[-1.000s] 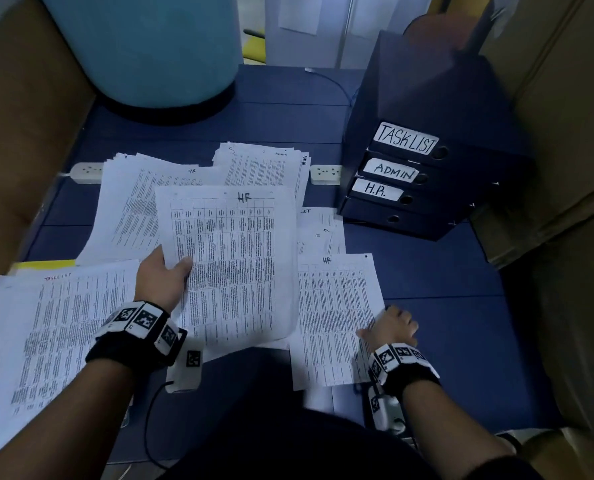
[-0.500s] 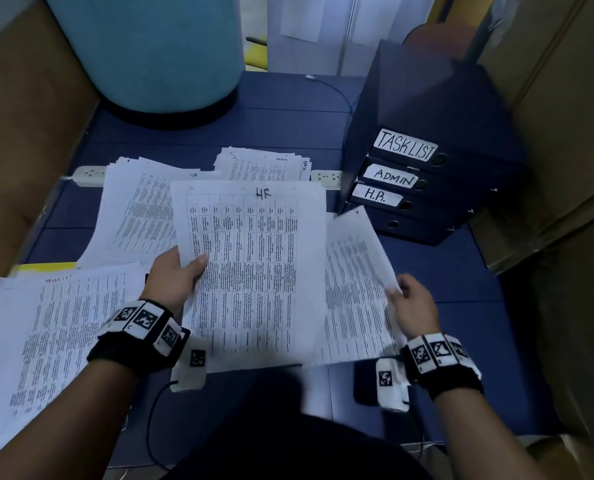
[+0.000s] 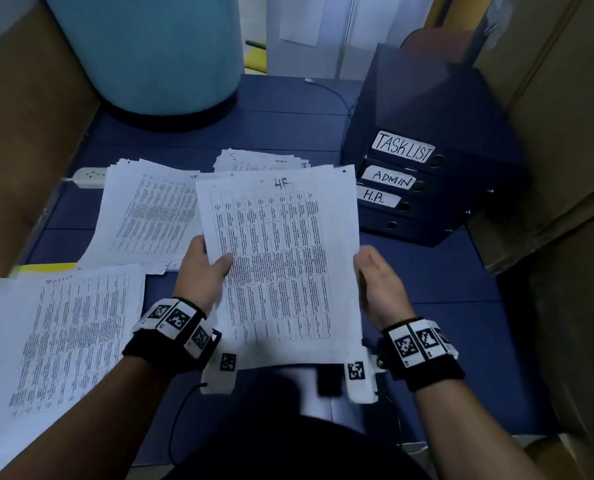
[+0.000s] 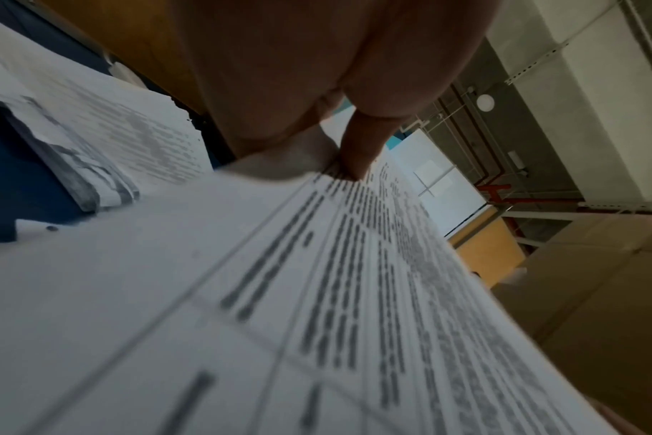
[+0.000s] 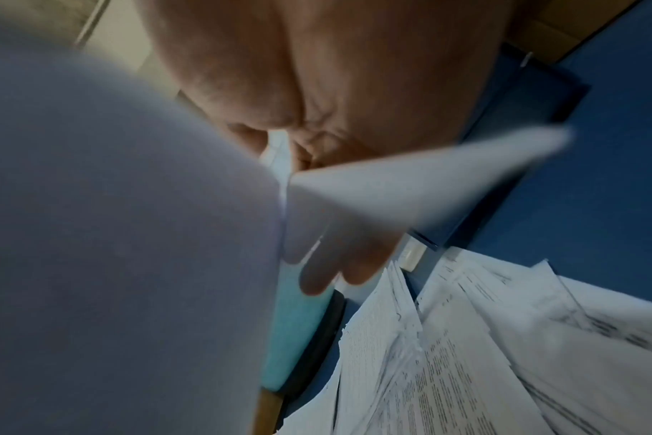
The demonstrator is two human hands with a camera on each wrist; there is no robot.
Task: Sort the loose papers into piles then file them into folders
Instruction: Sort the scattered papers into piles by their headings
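I hold a white sheaf of printed HR papers upright above the blue table. My left hand grips its left edge, thumb on the printed face. My right hand grips the right edge, and a sheet runs between thumb and fingers in the right wrist view. Behind lie an HR pile, an Admin pile and a Tasklist pile at the near left. Dark blue binders stand stacked at the right, labelled TASKLIST, ADMIN and H.R..
A big teal drum stands at the back left. A white power strip lies behind the HR pile. Cardboard boxes wall in the right side and a brown panel the left. A yellow sheet edge shows under the Tasklist pile.
My right hand picked up the sheets lying at the middle right of the table and brought them behind the HR sheet in my left hand. Both hands now hold one sheaf.
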